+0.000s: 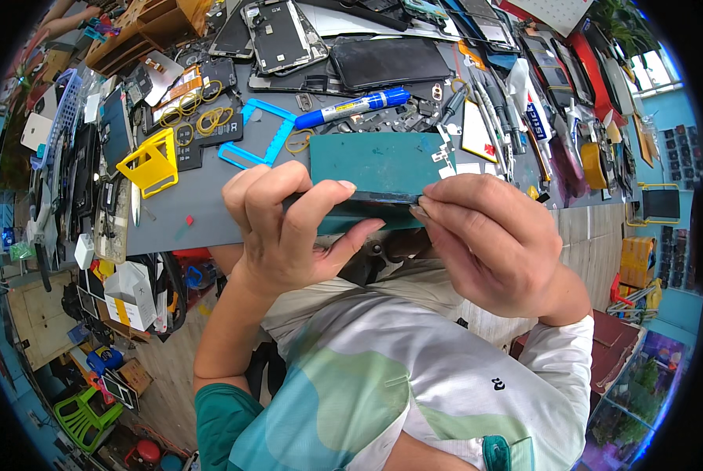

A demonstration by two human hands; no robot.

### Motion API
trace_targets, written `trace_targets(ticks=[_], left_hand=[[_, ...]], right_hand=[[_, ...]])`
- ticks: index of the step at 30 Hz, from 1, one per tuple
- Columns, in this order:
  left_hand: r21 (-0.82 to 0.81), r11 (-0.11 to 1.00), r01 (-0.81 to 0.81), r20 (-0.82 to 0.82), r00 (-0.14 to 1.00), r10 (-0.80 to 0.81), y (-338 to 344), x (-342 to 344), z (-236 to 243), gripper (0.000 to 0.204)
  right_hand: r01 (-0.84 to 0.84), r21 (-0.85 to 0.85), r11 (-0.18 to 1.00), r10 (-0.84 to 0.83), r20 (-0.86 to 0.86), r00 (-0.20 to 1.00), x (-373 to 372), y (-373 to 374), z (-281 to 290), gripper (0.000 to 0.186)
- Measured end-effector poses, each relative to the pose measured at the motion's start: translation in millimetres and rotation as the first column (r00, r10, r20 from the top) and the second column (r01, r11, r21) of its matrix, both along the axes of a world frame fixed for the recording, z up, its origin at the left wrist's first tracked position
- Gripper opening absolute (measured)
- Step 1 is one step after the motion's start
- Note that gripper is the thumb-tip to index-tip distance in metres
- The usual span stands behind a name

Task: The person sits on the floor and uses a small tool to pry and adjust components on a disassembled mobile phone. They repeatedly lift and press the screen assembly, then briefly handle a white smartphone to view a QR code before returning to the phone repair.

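Observation:
A dark, thin smartphone [377, 198] is held edge-on, level, just over the table's near edge. My left hand [285, 224] grips its left end, fingers curled over the top and thumb apart beneath. At the right end, my right hand [497, 239] is closed, thumb and fingertips pinched at the phone's corner. Whether a small tool sits in that pinch is hidden. Behind the phone lies a green work mat [375, 161], with small white pieces [444, 155] along its right side. Beyond it rest a blue marker [351, 108] and a light-blue plastic frame [259, 133].
A yellow phone stand [151, 163] and rubber bands [214, 120] lie to the left. Phone housings [285, 35] and a black phone panel [389, 63] fill the far side. Screwdrivers and pens [499, 110], a glue tube [536, 118] and a tape roll [593, 165] crowd the right.

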State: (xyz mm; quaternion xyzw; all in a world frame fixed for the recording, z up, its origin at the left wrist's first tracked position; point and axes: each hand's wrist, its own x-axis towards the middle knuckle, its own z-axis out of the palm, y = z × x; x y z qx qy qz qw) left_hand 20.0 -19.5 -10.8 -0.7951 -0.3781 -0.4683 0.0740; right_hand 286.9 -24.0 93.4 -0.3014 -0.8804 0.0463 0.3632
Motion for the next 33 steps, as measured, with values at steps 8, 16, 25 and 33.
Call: trace_targets(ticks=[8,16,25,33], left_hand=[[-0.004,1.000,0.005,-0.004,1.000,-0.005,0,0,0,0.067],[-0.005,1.000,0.009,0.006,1.000,-0.009,0,0,0,0.069],[-0.009,1.000,0.009,0.005,1.000,-0.009,0,0,0,0.070],[0.016,1.000,-0.005,-0.015,1.000,0.005,4,0,3,0.074]], right_hand=[[0.010,-0.051,0.999,-0.009,0.014,1.000,1,0,5,0.027],[0.034,-0.128,0.991,-0.032,0.019,0.999,1,-2,11,0.023],[0.028,-0.162,0.986,-0.025,0.022,0.999,2,-1,13,0.023],[0.003,0.050,0.999,-0.006,0.060,0.998,2,0,-1,0.029]])
